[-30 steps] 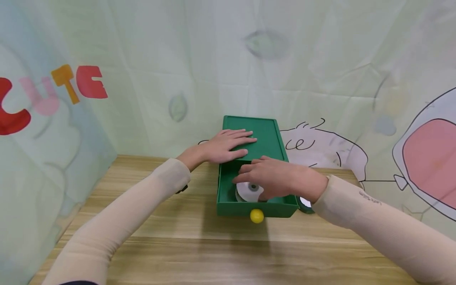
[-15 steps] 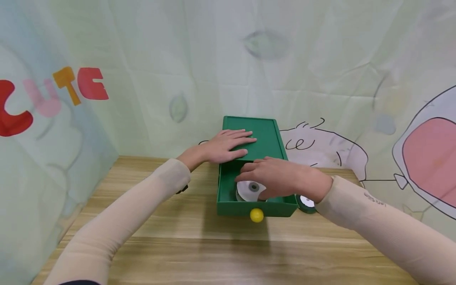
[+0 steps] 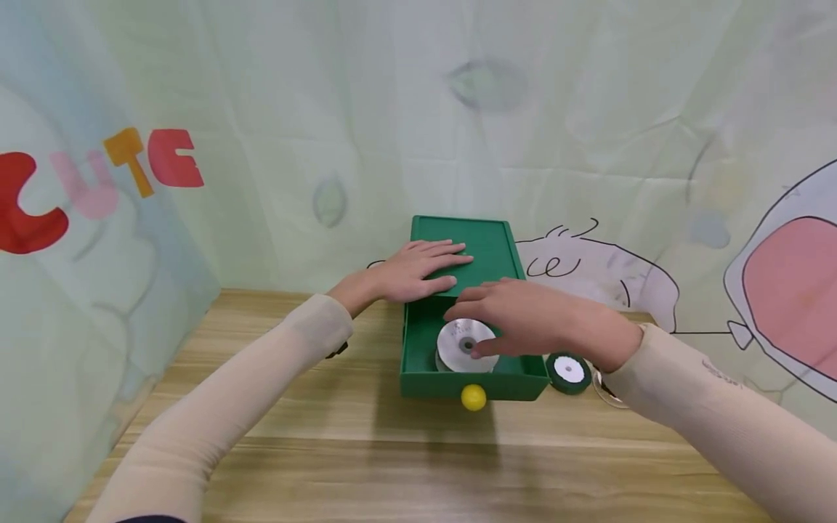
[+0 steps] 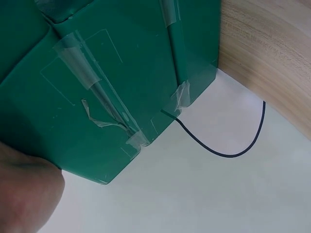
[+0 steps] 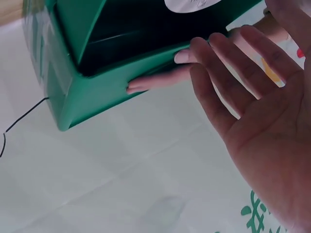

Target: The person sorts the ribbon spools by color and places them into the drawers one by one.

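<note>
My left hand (image 3: 418, 271) lies flat with spread fingers on the top of a green box (image 3: 487, 247). The box's drawer (image 3: 418, 349) is pulled out, with a round yellow knob (image 3: 474, 397) on its front. Inside the drawer, near its front, lies a white-faced spool (image 3: 458, 343) with a grey hub. My right hand (image 3: 516, 316) hovers over the drawer, its thumb overlapping the spool's face in the head view. In the right wrist view, the fingers (image 5: 218, 99) of this hand are extended and loosely bent, and the palm holds nothing.
A dark green spool with a white face (image 3: 569, 372) stands on the wooden table (image 3: 314, 450) right of the drawer. Another round item (image 3: 608, 391) is partly hidden behind my right wrist. A printed cloth (image 3: 294, 109) hangs behind the box.
My right hand has let go of the white-faced spool and moved up and right, uncovering more of its face. The left hand has stayed on the box top.
</note>
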{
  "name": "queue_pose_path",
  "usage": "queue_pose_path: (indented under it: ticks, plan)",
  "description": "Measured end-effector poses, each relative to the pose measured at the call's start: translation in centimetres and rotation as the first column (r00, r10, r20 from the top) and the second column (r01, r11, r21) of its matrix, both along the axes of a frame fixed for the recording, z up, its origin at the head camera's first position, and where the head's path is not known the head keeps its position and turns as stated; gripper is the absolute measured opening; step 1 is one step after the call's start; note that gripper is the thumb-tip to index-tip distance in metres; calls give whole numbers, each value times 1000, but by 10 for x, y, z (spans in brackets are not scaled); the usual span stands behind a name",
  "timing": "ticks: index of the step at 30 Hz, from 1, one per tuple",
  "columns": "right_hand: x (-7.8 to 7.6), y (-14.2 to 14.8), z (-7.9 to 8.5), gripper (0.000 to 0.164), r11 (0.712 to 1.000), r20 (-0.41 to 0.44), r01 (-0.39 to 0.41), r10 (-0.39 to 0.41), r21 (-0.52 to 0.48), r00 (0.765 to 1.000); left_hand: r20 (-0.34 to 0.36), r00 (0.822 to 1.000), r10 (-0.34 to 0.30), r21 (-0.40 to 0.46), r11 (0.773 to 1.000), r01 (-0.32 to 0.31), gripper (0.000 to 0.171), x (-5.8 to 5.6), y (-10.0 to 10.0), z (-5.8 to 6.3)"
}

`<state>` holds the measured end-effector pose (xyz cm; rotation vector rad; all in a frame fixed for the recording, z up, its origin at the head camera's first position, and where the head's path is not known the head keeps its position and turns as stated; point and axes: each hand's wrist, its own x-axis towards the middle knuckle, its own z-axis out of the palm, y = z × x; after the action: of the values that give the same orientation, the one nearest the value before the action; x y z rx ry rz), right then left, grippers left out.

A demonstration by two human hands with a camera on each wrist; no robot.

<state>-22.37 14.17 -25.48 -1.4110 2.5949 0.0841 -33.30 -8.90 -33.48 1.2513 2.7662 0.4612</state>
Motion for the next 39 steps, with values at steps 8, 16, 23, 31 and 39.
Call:
queue_pose_path:
  ticks: [8, 16, 23, 31, 39]
  plan:
    - [-1, 24, -1, 45, 992, -99, 2, -14, -125, 995, -1, 1000, 1, 10, 1000, -1, 59, -1, 2, -2]
    - [3, 48, -3, 29, 961, -218, 9, -72, -278, 973, -7, 1000, 1, 19, 1000, -1, 60, 0, 0, -2]
    - [9, 59, -11, 21, 928, -266, 46, -153, -370, 952, -14, 1000, 22, 31, 999, -22, 59, 5, -13, -4]
    - [17, 77, -22, 8, 876, -221, 155, -281, -457, 934, -24, 999, 23, 41, 999, -22, 60, 7, -18, -2]
    - [24, 97, -35, 29, 846, -223, 219, -362, -486, 905, -9, 1000, 23, 43, 999, -22, 59, 7, -19, -3]
